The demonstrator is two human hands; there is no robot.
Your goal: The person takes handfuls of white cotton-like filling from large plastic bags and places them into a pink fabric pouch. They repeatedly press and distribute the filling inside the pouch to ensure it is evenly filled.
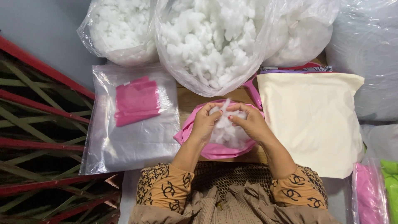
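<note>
A pink fabric cover [215, 150] lies open on the wooden table right in front of me, with white fluffy stuffing [226, 132] showing in its opening. My left hand [204, 122] and my right hand [250, 121] are both at the opening, fingers pinched on a tuft of the white stuffing between them. Just beyond, a large clear plastic bag full of white stuffing [211, 39] stands open.
A clear flat bag [128, 137] holding folded pink fabric [137, 101] lies to the left. A cream cushion [315, 120] lies to the right. More bags of stuffing [120, 29] stand behind. Pink and green packed items [375, 191] sit at the right edge. Red bars [37, 108] run along the left.
</note>
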